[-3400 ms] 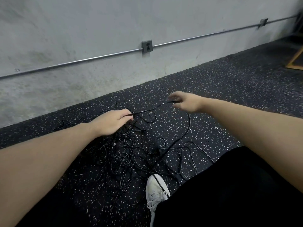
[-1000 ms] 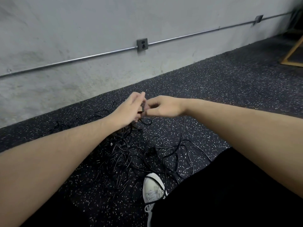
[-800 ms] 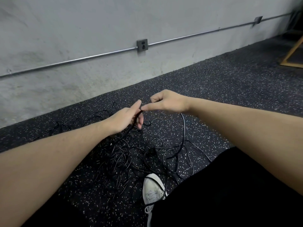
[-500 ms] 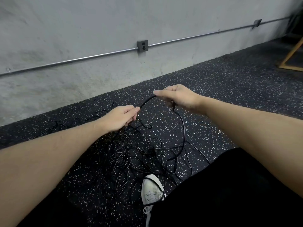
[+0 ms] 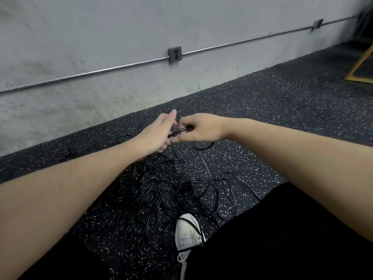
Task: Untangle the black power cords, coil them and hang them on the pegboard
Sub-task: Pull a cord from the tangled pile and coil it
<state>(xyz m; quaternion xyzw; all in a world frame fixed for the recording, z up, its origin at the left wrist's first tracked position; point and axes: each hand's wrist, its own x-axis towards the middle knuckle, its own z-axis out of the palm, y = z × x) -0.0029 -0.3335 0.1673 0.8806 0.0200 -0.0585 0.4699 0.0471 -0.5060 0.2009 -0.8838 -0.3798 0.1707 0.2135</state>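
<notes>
A tangle of black power cords lies spread on the speckled black floor in front of me. Both hands meet above its far edge. My right hand pinches a stretch of black cord and holds it against my left palm. My left hand has its fingers stretched forward, with the cord running across the palm; its lower fingers are hidden, so their hold on the cord is unclear. A loop of cord hangs below my right hand. No pegboard is in view.
My white shoe stands at the near edge of the tangle, with a cord lying over it. A grey concrete wall carries a metal conduit and an outlet box. A wooden frame stands at the far right.
Half a second ago my hands were apart with an arc of cord between them. My right hand has come back to my left, bringing the cord into the left palm.
</notes>
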